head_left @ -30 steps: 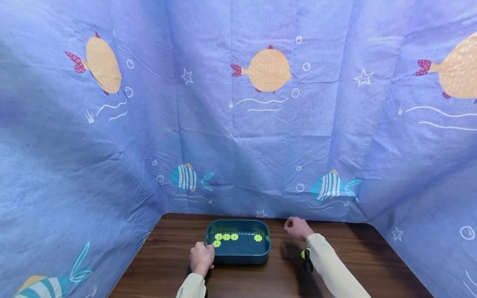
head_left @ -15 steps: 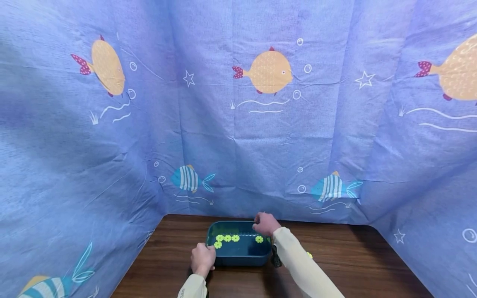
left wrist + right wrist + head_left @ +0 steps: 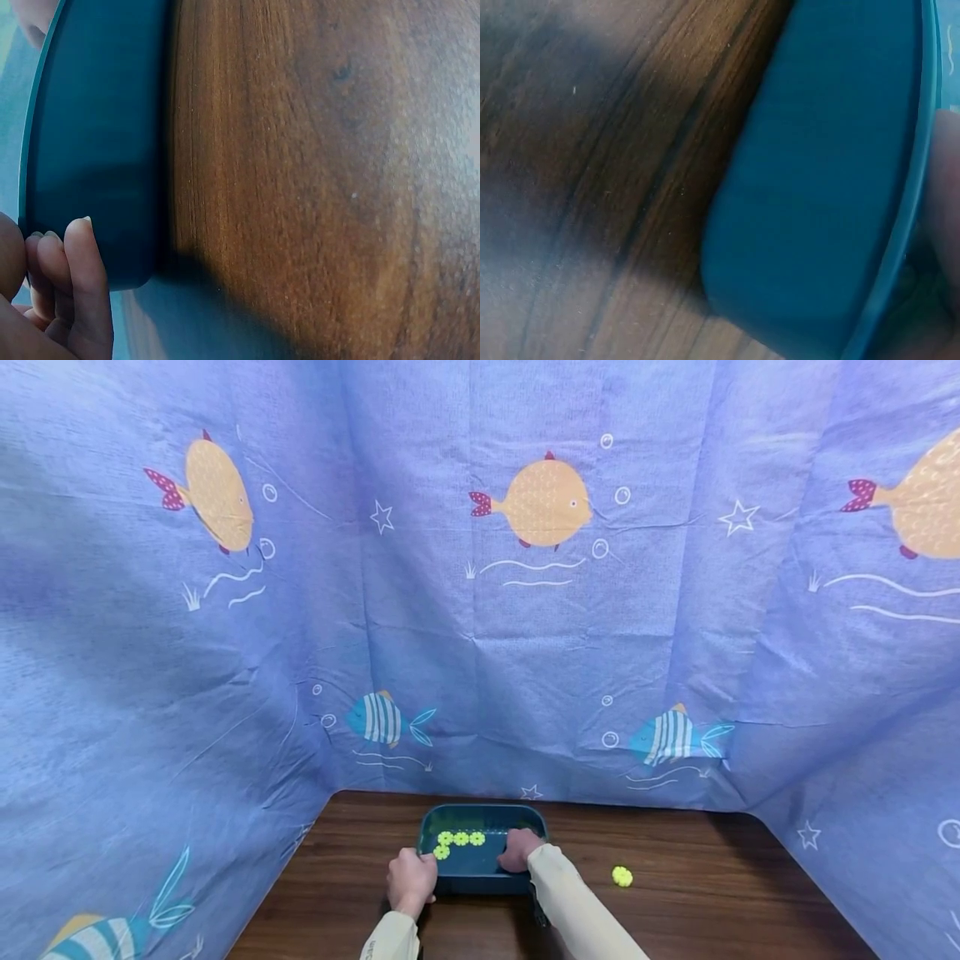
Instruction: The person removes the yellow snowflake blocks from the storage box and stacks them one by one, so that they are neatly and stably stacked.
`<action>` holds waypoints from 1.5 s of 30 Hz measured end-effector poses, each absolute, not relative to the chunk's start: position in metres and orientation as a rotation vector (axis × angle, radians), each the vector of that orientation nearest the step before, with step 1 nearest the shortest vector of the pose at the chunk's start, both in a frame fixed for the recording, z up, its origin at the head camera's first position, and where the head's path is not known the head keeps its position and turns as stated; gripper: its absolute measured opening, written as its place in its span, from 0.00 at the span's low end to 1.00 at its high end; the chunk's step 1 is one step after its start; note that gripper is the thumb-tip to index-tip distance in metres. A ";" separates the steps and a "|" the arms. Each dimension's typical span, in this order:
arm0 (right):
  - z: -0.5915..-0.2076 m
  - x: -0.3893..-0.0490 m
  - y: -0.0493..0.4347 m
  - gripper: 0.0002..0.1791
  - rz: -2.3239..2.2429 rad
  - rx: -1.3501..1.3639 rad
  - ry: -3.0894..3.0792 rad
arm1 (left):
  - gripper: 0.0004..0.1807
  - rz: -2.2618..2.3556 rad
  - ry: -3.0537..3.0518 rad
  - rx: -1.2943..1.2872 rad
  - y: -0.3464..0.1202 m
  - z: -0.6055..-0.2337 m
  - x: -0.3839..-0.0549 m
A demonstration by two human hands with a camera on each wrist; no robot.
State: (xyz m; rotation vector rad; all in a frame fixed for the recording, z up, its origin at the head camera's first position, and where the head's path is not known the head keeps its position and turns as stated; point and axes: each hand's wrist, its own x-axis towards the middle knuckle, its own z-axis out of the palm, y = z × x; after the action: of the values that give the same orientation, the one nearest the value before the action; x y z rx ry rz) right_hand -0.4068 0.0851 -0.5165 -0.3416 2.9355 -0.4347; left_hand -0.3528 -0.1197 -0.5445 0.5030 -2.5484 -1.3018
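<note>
A dark teal rectangular plastic tub (image 3: 480, 883) stands on the table. My left hand (image 3: 411, 878) grips its near left corner; in the left wrist view the thumb and curled fingers (image 3: 88, 289) close over the rim from both sides. My right hand (image 3: 519, 850) reaches down inside the tub's right part, its fingertips hidden, so I cannot tell whether it holds anything. Behind the rim in the right wrist view, that hand (image 3: 945, 202) shows only as a blur. Several yellow-green flower-shaped pieces (image 3: 461, 838) lie on the tub's floor at the left.
Right of the tub, a yellow-green lobed piece (image 3: 622, 877) lies on the brown wood-grain table (image 3: 705, 893). A blue cloth with printed fish (image 3: 547, 668) hangs behind the table and along both sides.
From above the table on the right, my right hand has moved left across the rim and down into the tub. It now covers the lone piece there. My left hand stays at the corner.
</note>
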 end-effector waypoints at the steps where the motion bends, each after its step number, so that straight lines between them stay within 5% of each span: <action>1: -0.516 -0.406 0.084 0.11 -0.433 -0.344 2.928 | 0.11 -1.302 -2.545 0.505 -0.120 -0.544 -0.354; 12: -0.494 -0.396 0.075 0.14 -0.364 -0.400 2.921 | 0.10 -1.305 -2.549 0.503 -0.121 -0.544 -0.357; 22: -0.525 -0.405 0.075 0.04 -0.447 -0.356 3.096 | 0.11 -1.293 -2.565 0.503 -0.120 -0.545 -0.355; 45: -0.523 -0.401 0.075 0.08 -0.596 -0.276 3.005 | 0.10 -1.296 -2.566 0.505 -0.122 -0.547 -0.353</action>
State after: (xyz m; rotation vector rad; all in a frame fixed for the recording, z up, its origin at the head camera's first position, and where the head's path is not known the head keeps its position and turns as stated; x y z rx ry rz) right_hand -0.4011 0.0746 -0.5234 -0.2760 3.0052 -0.5964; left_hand -0.3535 -0.1217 -0.5465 0.5048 -2.5660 -1.2961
